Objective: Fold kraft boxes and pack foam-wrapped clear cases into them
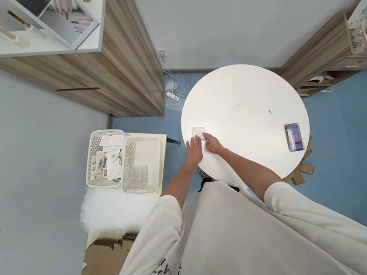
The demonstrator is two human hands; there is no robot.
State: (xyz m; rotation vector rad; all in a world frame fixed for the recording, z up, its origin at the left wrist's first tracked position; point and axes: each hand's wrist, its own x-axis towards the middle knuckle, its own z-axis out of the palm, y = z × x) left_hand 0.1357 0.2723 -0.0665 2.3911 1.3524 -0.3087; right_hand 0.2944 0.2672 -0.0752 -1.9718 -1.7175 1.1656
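A small, flat, whitish square box [198, 131], seemingly of clear plastic, lies near the left edge of the white round table [236, 95]. My left hand [194, 150] rests at its near left side, fingers stretched out and touching the near edge. At the box's right corner is my right hand [212, 143], its fingers curled in and gripping the edge. What lies under the fingertips is hidden.
A blurred-out purple item [294, 137] sits on the table's right side. Left of me, a low stand carries a basket of printed cards [90, 173], a basket with clear boxes [157, 161], white padding [118, 208] and brown cardboard [103, 265]. A power strip [172, 96] lies on the floor.
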